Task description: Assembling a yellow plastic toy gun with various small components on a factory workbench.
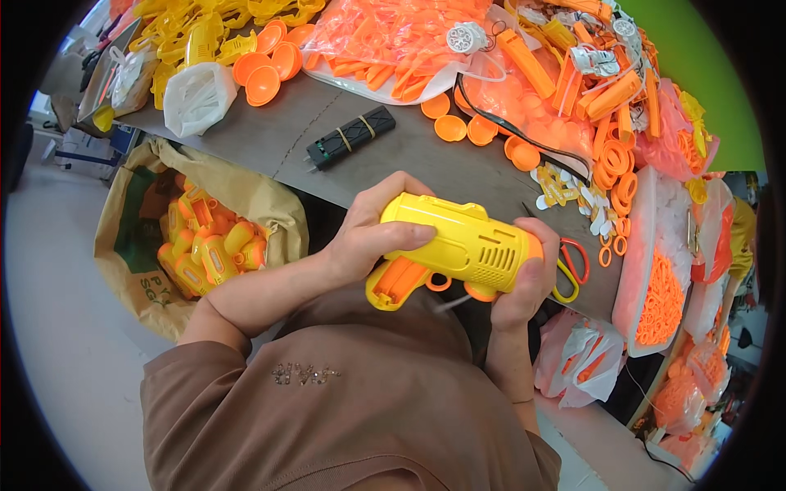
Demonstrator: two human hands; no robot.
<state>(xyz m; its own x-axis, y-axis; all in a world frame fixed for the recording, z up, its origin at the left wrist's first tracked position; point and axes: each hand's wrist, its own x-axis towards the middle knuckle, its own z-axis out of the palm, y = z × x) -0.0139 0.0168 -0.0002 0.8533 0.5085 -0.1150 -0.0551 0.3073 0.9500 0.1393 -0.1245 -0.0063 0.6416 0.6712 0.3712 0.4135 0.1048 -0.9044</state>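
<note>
Both my hands hold a yellow and orange toy gun (458, 241) in front of my chest, over the table's near edge. My left hand (368, 225) wraps its left end, the thumb lying along the yellow side. At the other end, my right hand (524, 286) grips the orange tip, with the thumb pressed against it. The gun's handle points down and shows an orange hollow inside. An orange ring trigger sits beside the handle. A thin pale strand hangs below the gun. Just right of my right hand lie scissors (580, 260) with red and yellow handles, partly hidden.
A black block with two bands (352, 137) lies on the grey table (246, 155). Orange cups (264, 84), bagged orange parts (401, 41) and orange rings (614, 164) line its back and right. A brown sack (131, 245) of yellow-orange pieces stands left.
</note>
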